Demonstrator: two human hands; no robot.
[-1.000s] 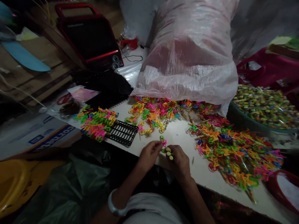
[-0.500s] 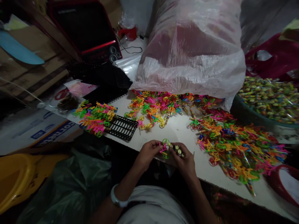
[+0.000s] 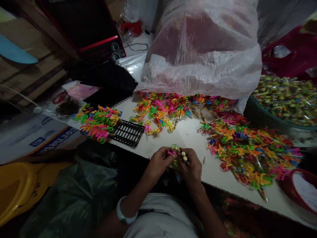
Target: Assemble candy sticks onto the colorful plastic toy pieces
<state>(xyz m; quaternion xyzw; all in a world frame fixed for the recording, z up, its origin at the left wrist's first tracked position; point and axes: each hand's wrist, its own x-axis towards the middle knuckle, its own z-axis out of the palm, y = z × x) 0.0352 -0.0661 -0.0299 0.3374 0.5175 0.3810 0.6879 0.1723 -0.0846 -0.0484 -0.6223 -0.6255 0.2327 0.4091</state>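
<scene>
My left hand (image 3: 159, 162) pinches a small pink and green plastic toy (image 3: 174, 151) above the table's front edge. Close against it on the right, my right hand (image 3: 192, 165) is closed round several small pale yellow-green pieces (image 3: 184, 156), whose ends stick out between thumb and fingers. The toy's green ring touches the right fingertips. Behind my hands a heap of colourful plastic toys (image 3: 160, 112) spills from under a large translucent sack (image 3: 198, 62). Another large heap of such toys (image 3: 247, 148) lies to the right.
Toys (image 3: 97, 124) lie on a black plastic rack (image 3: 128, 133) at the left. A tub of small wrapped pieces (image 3: 287, 102) stands far right, above a red bowl (image 3: 299, 188). A yellow plastic object (image 3: 17, 188) is at the lower left. The table edge (image 3: 223, 189) runs before me.
My hands have come closer together, and the right hand has turned inward around its pieces. The whole view has shifted slightly.
</scene>
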